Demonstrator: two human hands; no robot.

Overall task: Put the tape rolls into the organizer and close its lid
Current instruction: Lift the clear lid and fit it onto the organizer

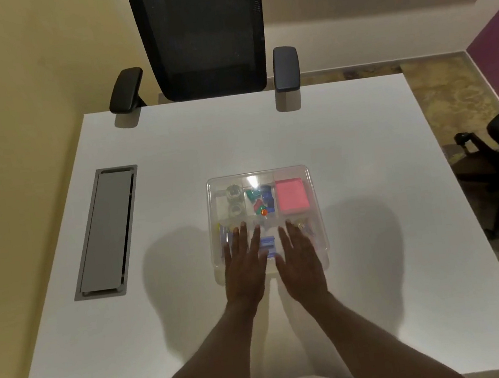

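A clear plastic organizer [312, 180] stands in the middle of the white table, its transparent lid down over the compartments. Two clear tape rolls [234, 202] lie one behind the other in the far left compartment. My left hand [245, 267] and my right hand [300, 260] rest flat, palms down and fingers spread, on the near half of the lid. Neither hand holds anything. They hide part of the near compartments.
Inside the organizer are coloured clips [259, 201], a pink sticky-note pad [292, 195] and a blue item [268, 245] between my hands. A grey cable hatch [106, 231] is set in the table at left. A black office chair [202, 33] stands beyond the far edge.
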